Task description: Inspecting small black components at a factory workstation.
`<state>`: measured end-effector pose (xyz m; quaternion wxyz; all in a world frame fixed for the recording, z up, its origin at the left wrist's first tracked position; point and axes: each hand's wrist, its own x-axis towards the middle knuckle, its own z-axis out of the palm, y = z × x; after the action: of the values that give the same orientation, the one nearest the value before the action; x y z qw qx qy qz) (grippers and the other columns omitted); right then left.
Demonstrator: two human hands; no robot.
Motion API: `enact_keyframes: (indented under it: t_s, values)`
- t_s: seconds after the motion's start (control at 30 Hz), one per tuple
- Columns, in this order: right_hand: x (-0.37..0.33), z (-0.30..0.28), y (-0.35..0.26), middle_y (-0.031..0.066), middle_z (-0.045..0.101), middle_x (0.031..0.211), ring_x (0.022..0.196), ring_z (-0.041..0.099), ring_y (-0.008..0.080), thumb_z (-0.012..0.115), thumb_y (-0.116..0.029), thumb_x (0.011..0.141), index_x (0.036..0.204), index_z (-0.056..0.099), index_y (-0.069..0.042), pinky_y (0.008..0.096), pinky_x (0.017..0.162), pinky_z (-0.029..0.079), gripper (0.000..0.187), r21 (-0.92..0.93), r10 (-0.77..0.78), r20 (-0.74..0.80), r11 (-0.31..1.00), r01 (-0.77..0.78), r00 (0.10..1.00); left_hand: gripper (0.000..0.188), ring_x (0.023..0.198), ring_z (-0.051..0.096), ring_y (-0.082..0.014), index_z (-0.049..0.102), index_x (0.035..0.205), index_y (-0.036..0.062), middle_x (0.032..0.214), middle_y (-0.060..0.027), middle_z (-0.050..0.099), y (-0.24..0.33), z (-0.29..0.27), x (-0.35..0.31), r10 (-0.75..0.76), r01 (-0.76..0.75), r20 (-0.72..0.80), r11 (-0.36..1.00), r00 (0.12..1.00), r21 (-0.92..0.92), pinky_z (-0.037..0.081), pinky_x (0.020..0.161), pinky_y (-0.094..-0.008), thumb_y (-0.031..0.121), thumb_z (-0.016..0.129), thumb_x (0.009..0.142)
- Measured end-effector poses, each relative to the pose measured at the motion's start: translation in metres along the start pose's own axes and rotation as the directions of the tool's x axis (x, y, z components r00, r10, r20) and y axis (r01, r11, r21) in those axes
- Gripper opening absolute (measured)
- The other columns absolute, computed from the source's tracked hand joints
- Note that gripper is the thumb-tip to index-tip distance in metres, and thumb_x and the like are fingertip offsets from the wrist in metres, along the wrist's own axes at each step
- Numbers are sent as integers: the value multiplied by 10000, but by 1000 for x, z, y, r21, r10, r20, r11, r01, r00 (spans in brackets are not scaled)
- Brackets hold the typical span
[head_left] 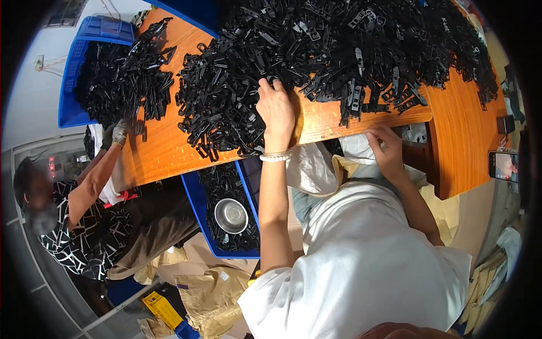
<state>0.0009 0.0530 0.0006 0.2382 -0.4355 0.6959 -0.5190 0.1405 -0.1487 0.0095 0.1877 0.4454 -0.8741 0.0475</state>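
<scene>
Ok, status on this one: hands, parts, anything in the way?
Left hand at the pile of black plastic parts, grip unclear. Right hand by the table's near edge. Nothing visibly blocking left hand.

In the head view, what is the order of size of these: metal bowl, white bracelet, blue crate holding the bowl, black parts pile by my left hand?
1. Pile of black plastic parts
2. Blue crate
3. Metal bowl
4. White bracelet

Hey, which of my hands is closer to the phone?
Right. Your right hand is left of the phone, by the table edge; your left hand is farther left, at the black pieces.
</scene>
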Motion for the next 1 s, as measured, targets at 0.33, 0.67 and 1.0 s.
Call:
enact_keyframes:
  t_s: [0.33,0.67,1.0]
  values:
    - [4,-9,10,60,547,743,583,487,115,529,-5,764,809,579,25,222,539,372,73,-15,22,-21,1000,-22,1000,65,757,496,-290,510,756,-20,826,-159,438,14,-9,-19,218,-221,-37,963,975,-153,458,521,-348,8,498,698]
    - [19,-44,35,35,538,718,566,473,72,536,-51,794,806,570,24,189,517,363,83,125,71,-300,991,-35,951,118,628,542,-301,531,757,18,829,-145,511,21,-18,-24,108,-95,29,951,994,-294,445,504,-368,117,591,730]
    - [76,-101,49,91,508,666,564,496,200,581,-73,736,800,610,-17,274,539,396,90,-546,-236,-437,836,-48,868,102,592,528,-295,499,785,-17,787,-141,501,48,-29,-31,-139,99,-35,840,990,-534,424,505,-347,55,566,758]
